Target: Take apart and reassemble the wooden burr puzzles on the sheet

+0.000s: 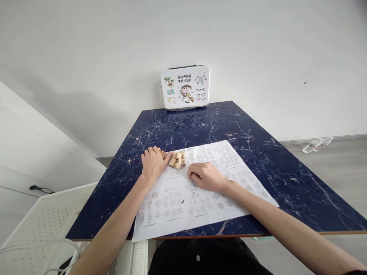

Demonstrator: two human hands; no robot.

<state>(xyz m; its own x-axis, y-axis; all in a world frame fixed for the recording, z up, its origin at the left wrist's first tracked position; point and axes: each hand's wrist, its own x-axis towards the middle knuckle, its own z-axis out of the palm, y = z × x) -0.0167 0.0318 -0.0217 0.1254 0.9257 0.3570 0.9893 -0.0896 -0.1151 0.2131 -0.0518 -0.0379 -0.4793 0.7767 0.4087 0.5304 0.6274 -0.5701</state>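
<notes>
A small pile of pale wooden blocks (178, 159) lies at the far edge of a white printed sheet (197, 194) of diagrams. My left hand (153, 163) rests beside the pile on its left, fingers curled over one or two blocks at its fingertips. My right hand (204, 176) lies on the sheet just right of the pile, fingers curled under in a loose fist, not touching the blocks. What it holds, if anything, is hidden.
The sheet lies on a dark blue marbled table (258, 152). A white illustrated box (185, 88) leans against the wall at the table's far edge. A white perforated rack (43, 225) with cables stands at the left. A plastic bottle (315, 144) lies on the floor at the right.
</notes>
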